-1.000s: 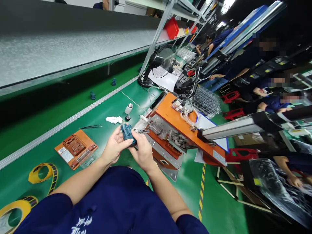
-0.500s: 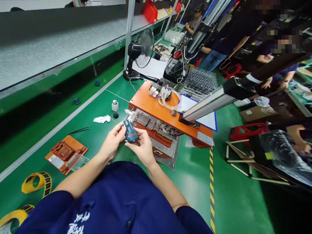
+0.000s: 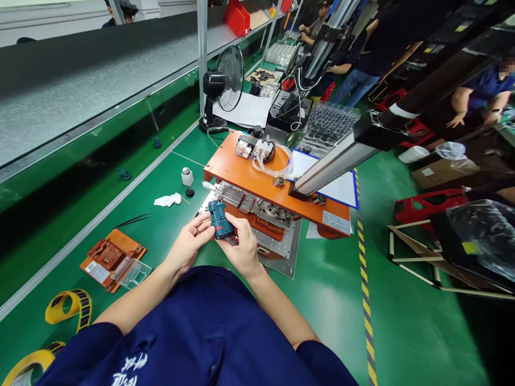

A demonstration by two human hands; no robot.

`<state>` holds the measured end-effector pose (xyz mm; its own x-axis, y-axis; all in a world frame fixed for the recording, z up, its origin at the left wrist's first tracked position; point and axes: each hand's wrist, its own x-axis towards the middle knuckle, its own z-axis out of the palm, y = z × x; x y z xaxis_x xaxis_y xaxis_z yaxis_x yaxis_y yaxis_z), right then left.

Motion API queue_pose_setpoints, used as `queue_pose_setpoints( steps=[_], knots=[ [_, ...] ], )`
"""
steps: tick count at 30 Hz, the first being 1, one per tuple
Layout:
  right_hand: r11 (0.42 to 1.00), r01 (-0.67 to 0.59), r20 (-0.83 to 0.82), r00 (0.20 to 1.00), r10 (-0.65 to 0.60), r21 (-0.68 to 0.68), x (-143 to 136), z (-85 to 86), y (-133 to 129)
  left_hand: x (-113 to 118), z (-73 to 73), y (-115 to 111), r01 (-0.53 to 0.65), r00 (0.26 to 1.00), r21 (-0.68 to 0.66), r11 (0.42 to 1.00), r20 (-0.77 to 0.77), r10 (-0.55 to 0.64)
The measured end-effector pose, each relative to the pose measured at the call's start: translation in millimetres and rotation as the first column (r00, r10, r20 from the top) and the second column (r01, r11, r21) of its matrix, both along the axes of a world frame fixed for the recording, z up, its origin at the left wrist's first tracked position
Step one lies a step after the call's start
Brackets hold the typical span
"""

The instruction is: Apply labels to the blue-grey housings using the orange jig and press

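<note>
Both hands hold a small dark teal plastic part [image 3: 219, 219] with a red label, just above the green bench. My left hand [image 3: 187, 244] cups it from the left with fingertips on its side. My right hand [image 3: 240, 247] grips it from the right and below, thumb on top. Right behind the part stands an orange and metal fixture [image 3: 265, 190] with clear tubing on its top plate.
A small orange jig [image 3: 110, 257] with a clear cover, tweezers [image 3: 132, 219], a crumpled white wipe [image 3: 168, 200] and a small white bottle [image 3: 187, 176] lie to the left. Yellow tape reels [image 3: 70, 306] sit near left. A black fan [image 3: 220, 86] stands behind; other workers sit at right.
My view has swung right and down across the frames. The teal part has been turned in my hands so that its red label faces up; both hands stay on it.
</note>
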<state>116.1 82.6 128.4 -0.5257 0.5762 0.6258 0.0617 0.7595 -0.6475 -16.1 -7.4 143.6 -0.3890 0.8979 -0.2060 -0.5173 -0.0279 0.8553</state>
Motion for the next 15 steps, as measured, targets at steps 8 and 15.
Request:
queue_pose_setpoints(
  steps=[8, 15],
  knots=[
    [0.996, 0.039, 0.074, 0.996, -0.045, 0.075, -1, -5.7, -2, 0, 5.4, 0, 0.008, 0.999, -0.097, 0.995, 0.041, -0.004],
    [0.997, -0.005, 0.349, 0.937, 0.03, -0.073, -1, -29.3, -13, -2, -47.1, -5, 0.029, 0.992, -0.318, 0.948, 0.126, 0.012]
  ],
)
